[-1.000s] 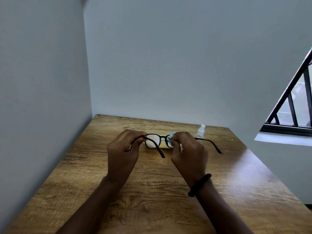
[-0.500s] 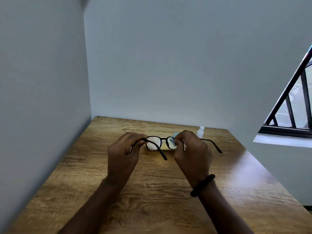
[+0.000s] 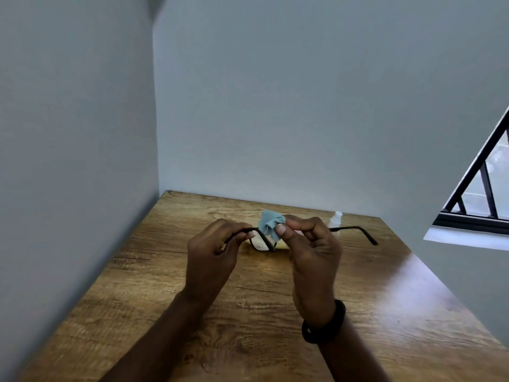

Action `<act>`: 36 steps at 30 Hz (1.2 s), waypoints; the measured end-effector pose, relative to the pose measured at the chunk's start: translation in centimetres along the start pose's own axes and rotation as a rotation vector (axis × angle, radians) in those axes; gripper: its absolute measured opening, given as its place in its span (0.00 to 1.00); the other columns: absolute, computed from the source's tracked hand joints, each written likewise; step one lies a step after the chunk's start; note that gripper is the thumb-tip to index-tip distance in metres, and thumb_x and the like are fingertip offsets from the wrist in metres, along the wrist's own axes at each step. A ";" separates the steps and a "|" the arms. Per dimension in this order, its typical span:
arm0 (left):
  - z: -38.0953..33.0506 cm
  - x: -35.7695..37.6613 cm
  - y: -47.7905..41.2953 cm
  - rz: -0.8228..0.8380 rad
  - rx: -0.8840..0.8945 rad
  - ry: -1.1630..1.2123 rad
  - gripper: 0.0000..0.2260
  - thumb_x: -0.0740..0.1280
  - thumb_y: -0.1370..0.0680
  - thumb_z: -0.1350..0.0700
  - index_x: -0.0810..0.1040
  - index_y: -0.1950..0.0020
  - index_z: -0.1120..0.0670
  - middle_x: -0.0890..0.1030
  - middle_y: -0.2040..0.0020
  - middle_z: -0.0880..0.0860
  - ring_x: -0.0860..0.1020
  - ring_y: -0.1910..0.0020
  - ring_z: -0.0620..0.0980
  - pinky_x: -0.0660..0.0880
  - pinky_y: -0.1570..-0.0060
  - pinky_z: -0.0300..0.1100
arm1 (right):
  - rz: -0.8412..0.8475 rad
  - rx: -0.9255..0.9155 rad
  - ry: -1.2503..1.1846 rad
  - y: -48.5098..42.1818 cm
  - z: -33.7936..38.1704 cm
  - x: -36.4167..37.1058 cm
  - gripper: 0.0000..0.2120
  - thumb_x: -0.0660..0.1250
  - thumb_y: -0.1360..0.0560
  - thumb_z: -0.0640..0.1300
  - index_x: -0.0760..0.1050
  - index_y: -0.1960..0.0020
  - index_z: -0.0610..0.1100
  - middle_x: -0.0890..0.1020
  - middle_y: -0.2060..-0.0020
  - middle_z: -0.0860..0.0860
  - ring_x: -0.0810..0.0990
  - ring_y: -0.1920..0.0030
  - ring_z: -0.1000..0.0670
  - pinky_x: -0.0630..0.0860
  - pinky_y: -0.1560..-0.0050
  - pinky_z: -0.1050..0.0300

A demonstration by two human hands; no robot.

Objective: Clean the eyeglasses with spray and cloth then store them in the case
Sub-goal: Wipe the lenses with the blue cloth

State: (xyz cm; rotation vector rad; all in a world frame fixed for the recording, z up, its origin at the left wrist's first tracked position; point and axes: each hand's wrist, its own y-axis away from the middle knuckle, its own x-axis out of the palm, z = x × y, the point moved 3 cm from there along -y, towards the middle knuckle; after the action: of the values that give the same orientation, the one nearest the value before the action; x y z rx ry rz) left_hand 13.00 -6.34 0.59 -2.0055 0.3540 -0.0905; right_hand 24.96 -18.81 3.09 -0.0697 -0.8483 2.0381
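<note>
Head view, inspected from largest item to smallest. Wooden table [image 3: 275,312]: brown grain surface set into a corner of 2 pale grey walls [image 3: 303,106], with a glare patch along its right side. Window [image 3: 487,199] with black bars sits at the right edge of view.

Left hand [image 3: 212,260]: raised above the table, fingers curled closed around the left end of the eyeglasses [image 3: 261,241], gripping the frame near the hinge. Right hand [image 3: 314,257]: also raised, thumb and fingers pinched shut on the cloth [image 3: 271,223]. A black band [image 3: 325,325] circles the right wrist.

Eyeglasses: dark frame, held in the air between the 2 hands, above the far middle of the table. 1 lens shows below the cloth, speckled or misted. The right temple arm extends out to the right past the right hand, its tip hanging over the table. The other lens is hidden behind the right hand and the cloth.

Cloth: light blue, bunched, pressed against the frame at about the bridge, rising above the fingertips.

Case [image 3: 281,245]: a pale yellow object lies on the table directly behind the hands, mostly hidden; whether it is open or shut cannot be told.

Spray bottle [image 3: 336,219]: small, white or clear, standing upright on the table beyond the right hand, near the far edge, partly hidden by the fingers.
</note>
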 end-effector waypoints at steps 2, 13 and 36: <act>0.4 0.0 0.2 0.014 -0.002 -0.020 0.06 0.71 0.21 0.57 0.86 0.48 0.56 0.86 0.53 0.48 0.83 0.52 0.38 0.80 0.53 0.35 | 0.071 -0.019 0.062 0.4 -0.5 0.9 0.08 0.75 0.30 0.28 0.81 0.57 0.39 0.87 0.57 0.45 0.87 0.52 0.46 0.82 0.53 0.55; 0.8 0.3 0.6 0.060 0.028 -0.164 0.08 0.76 0.26 0.66 0.86 0.47 0.60 0.86 0.53 0.52 0.82 0.52 0.39 0.76 0.51 0.28 | 0.162 -0.220 0.430 1.8 -0.8 2.2 0.12 0.78 0.32 0.30 0.82 0.52 0.41 0.75 0.73 0.67 0.72 0.74 0.66 0.64 0.68 0.77; 1.3 0.2 0.8 0.025 0.101 -0.288 0.06 0.68 0.22 0.60 0.84 0.52 0.61 0.83 0.56 0.54 0.78 0.57 0.45 0.71 0.57 0.30 | 0.292 -0.389 0.619 0.6 -0.6 3.6 0.05 0.74 0.29 0.38 0.79 0.54 0.41 0.79 0.55 0.54 0.70 0.72 0.57 0.63 0.67 0.70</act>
State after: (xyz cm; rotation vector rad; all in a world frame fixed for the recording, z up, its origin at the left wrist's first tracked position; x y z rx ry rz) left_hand 13.30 -5.56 -0.74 -1.8815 0.1860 0.1911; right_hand 22.56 -15.95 3.26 -1.0358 -0.8450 1.9052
